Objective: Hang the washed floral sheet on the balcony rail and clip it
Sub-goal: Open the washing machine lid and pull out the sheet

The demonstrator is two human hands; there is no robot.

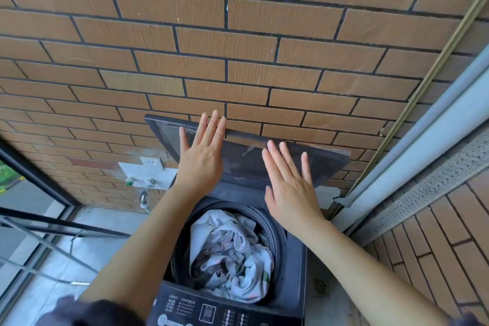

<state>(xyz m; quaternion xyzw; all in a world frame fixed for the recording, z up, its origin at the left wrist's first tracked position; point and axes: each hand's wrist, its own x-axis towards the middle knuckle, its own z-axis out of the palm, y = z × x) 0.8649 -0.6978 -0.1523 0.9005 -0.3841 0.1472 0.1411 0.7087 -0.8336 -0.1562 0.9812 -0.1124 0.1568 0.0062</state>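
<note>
The floral sheet (232,257), white with faint coloured print, lies crumpled and twisted inside the drum of a dark top-loading washing machine (293,272). The machine's lid (246,156) stands raised against the brick wall. My left hand (201,156) is flat on the lid's left part with fingers spread. My right hand (291,185) is held flat with fingers apart over the lid's right part; contact is unclear. Neither hand holds anything. The balcony rail (34,172) is a dark metal frame at the far left.
A brick wall (238,47) rises right behind the machine. A wall socket and tap (145,174) sit left of the lid. Glass panels and concrete floor (87,222) lie to the left. A sliding-door frame (423,145) and tiled wall close the right side.
</note>
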